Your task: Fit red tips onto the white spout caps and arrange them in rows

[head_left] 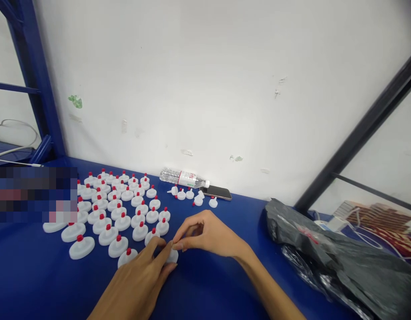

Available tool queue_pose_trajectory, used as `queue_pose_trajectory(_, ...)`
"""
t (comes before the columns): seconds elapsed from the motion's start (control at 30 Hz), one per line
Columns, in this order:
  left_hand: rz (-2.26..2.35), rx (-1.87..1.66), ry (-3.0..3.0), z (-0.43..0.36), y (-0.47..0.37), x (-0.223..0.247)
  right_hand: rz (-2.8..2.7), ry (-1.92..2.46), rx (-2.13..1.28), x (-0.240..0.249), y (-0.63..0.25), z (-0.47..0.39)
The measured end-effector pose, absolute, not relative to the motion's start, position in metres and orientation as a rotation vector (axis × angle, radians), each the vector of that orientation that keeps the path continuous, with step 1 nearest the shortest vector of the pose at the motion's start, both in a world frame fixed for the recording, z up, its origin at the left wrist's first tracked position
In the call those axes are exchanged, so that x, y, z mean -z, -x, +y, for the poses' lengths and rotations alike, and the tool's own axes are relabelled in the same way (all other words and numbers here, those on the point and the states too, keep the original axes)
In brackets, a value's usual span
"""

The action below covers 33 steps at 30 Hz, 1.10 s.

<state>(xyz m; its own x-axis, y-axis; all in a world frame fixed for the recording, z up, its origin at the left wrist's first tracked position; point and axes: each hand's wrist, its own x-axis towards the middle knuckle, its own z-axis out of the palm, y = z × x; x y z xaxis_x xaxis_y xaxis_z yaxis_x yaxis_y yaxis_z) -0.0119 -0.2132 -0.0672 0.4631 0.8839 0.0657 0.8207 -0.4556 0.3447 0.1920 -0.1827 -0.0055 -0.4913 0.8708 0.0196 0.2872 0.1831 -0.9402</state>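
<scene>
Between my two hands is a white plastic nozzle cap (173, 256), round and wide at the base, mostly hidden by my fingers. My left hand (142, 271) is closed around its side, thumb and fingers against it. Above it, my right hand (208, 233) pinches thumb and forefinger together at the top of the cap. What lies in that pinch is hidden. To the left stand many similar white caps with red tips (118, 246), upright in loose rows on the blue table (205, 289). One white cap (127, 257) sits right beside my left hand.
Several loose small white caps (213, 202) lie farther back, before a clear plastic bottle (185, 178) on its side and a phone (217, 192). A dark plastic bag (325, 253) covers the right side. A white wall (208, 89) rises behind the table.
</scene>
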Motion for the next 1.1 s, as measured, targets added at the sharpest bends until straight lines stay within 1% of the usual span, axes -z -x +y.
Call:
queue_pose_trajectory(0.2,1.455,-0.276,-2.434,-0.214,0.012,0.065,-1.899,1.090,-1.297,0.017,-0.189,-0.181)
queue_pose_trajectory(0.33,1.438,-0.409,-2.419,-0.213,0.015,0.072,-1.940,1.055,-1.302,0.019,-0.189,-0.182)
queue_pose_trajectory(0.47,1.469,-0.581,-2.432,-0.215,0.016,0.076,-2.035,1.138,-1.016,0.015,-0.190,-0.181)
queue_pose_trajectory(0.57,1.465,-0.620,-2.438,-0.219,0.016,0.072,-2.020,1.226,-0.810,0.017,-0.192,-0.176)
queue_pose_trajectory(0.73,1.422,-0.560,-2.465,-0.221,0.015,0.067,-1.938,1.282,-0.632,0.030,-0.188,-0.168)
queue_pose_trajectory(0.97,1.406,-0.546,-2.476,-0.221,0.016,0.071,-1.842,1.361,-0.292,0.046,-0.178,-0.156)
queue_pose_trajectory(1.1,1.397,-0.515,-2.480,-0.221,0.015,0.069,-1.870,1.358,-0.253,0.052,-0.175,-0.152)
